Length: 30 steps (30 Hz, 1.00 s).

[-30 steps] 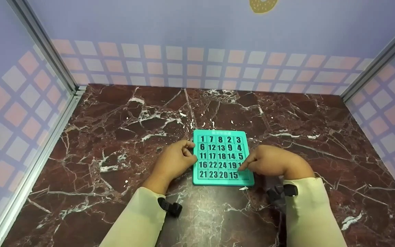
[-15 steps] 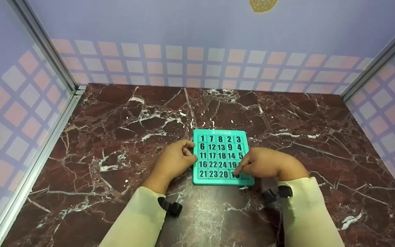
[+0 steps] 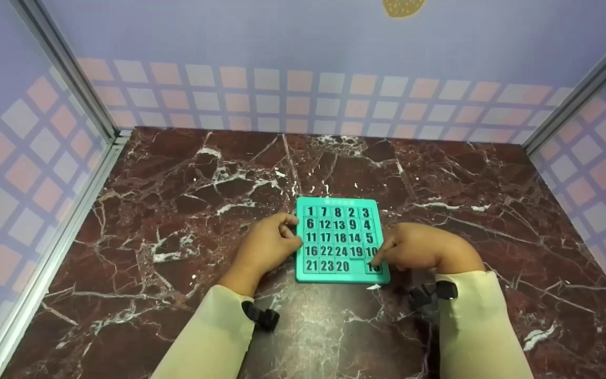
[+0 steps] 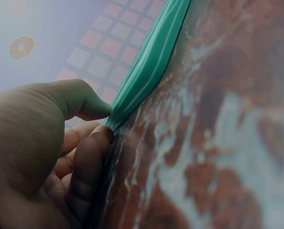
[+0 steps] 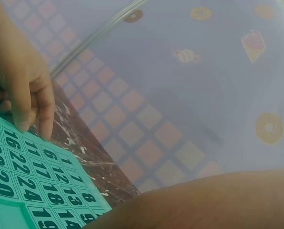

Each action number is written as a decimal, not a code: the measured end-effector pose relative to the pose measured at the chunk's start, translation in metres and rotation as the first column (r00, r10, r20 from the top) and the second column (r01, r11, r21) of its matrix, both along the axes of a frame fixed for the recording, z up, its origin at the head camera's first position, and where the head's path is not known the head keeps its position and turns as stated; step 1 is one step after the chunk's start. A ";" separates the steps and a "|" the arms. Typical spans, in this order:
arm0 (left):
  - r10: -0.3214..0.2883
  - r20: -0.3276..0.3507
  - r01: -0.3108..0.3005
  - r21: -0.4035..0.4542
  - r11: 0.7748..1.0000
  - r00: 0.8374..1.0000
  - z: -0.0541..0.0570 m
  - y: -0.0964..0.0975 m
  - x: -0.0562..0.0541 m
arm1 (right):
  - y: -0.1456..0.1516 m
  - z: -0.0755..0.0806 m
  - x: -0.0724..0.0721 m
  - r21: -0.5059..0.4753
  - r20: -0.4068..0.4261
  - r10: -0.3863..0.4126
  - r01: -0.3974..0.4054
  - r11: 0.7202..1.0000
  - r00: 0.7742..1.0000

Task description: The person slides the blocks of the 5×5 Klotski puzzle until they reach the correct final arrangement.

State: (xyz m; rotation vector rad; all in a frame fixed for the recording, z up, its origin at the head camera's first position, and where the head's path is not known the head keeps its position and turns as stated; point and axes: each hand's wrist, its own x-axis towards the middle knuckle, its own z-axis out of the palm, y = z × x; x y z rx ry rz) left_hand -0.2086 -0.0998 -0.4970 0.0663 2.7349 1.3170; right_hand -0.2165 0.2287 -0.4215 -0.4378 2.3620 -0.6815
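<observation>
A turquoise number slide puzzle (image 3: 334, 279) lies flat on the table, its square tiles marked with black numerals. My left hand (image 3: 271, 242) pinches its left edge between thumb and fingers; the left wrist view shows the thumb on the green rim (image 4: 147, 71). On the other side, my right hand (image 3: 416, 248) reaches over the lower right corner, index fingertip on the 15 tile (image 3: 374, 269). That tile sits in the bottom right corner and is partly covered by the finger. A bare slot (image 3: 357, 267) separates it from the 20 tile (image 3: 342, 267).
The table (image 3: 203, 337) has a dark red marbled top with white veins. Lilac wall panels with pink and white checks (image 3: 299, 81) enclose the back and both sides. Metal corner posts (image 3: 71, 68) stand where the panels meet.
My right index finger first moved left onto the 15 tile, then slid it right into the bottom right corner. The vacant slot is now left of it. My left hand stayed put.
</observation>
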 end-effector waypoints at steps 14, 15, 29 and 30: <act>-0.002 0.004 0.002 0.007 1.000 1.000 0.002 0.000 0.000 | 0.004 0.001 0.000 0.038 -0.031 0.012 -0.011 0.999 0.999; -0.002 0.004 0.002 0.011 1.000 1.000 0.002 0.000 0.000 | 0.004 0.001 0.000 0.039 -0.034 0.018 -0.016 0.999 0.999; -0.005 -0.003 0.005 0.020 1.000 1.000 0.002 0.000 0.001 | -0.019 0.000 0.005 0.010 -0.089 0.115 -0.115 0.993 0.989; -0.006 -0.002 0.006 0.020 1.000 1.000 0.001 0.000 0.001 | -0.023 -0.001 0.005 0.001 -0.089 0.129 -0.130 0.992 0.988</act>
